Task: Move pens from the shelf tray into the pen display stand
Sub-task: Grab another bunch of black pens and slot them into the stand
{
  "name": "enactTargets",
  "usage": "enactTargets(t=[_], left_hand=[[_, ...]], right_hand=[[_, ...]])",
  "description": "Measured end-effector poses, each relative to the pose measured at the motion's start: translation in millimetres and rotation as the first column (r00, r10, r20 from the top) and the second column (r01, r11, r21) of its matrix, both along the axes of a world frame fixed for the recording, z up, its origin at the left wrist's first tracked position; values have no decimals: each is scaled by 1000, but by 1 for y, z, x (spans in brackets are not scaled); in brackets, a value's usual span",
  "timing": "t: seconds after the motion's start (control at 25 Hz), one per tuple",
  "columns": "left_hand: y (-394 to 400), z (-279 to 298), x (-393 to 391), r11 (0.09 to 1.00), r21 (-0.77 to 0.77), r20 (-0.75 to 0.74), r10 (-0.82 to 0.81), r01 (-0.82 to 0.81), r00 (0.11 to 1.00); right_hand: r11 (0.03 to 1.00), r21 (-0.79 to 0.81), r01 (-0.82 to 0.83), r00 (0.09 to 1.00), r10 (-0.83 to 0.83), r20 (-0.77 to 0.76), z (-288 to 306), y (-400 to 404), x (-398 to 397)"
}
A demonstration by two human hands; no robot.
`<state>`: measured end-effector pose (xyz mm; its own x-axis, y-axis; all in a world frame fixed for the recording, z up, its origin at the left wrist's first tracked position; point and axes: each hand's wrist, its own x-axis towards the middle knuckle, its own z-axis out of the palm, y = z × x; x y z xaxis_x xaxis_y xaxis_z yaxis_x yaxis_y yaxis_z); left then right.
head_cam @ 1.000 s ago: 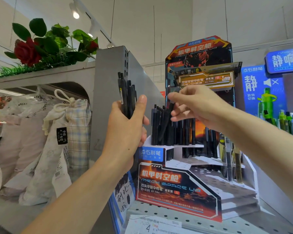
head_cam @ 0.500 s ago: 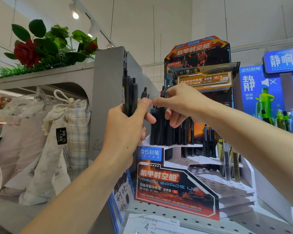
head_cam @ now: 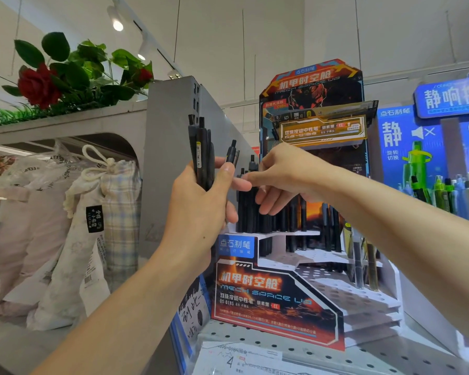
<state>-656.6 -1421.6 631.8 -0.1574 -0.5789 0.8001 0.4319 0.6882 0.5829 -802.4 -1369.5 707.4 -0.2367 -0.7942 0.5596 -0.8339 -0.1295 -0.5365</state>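
Note:
My left hand (head_cam: 198,212) is raised in front of the shelf and grips a bundle of black pens (head_cam: 201,155) upright. One pen (head_cam: 232,155) of the bundle sticks out by my thumb. My right hand (head_cam: 284,177) reaches across with its fingertips touching my left thumb at that pen; its fingers are apart and I cannot see a firm hold. Behind both hands stands the tiered pen display stand (head_cam: 279,296), with several black pens (head_cam: 271,215) upright in its top row.
A grey shelf divider (head_cam: 168,163) rises left of the stand. Cloth bags (head_cam: 98,228) fill the left shelf, under artificial roses (head_cam: 38,85). Green and blue pens (head_cam: 450,193) stand at the right. A paper label (head_cam: 241,361) lies on the perforated shelf (head_cam: 390,358) in front.
My right hand left the pens in the stand's top row and moved left to the bundle in my left hand. One pen now pokes out by my left thumb.

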Motion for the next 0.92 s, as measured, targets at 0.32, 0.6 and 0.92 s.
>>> enactTargets(t=[0.32,0.6,0.92], left_hand=[[-1,-3,2,999,24,-14,-34,34,999],[-1,-6,1,999,31,-10,-44,45,999],[1,-8,-2,997,57,8,-43,43,999]], right_hand=[[963,-246,107,967,-158,-198,-7,-2,-4],[943,-330,50,954,-142,-262,-6,-2,-8],[955,-277,109,900,-213,-380,1,-2,-1]])
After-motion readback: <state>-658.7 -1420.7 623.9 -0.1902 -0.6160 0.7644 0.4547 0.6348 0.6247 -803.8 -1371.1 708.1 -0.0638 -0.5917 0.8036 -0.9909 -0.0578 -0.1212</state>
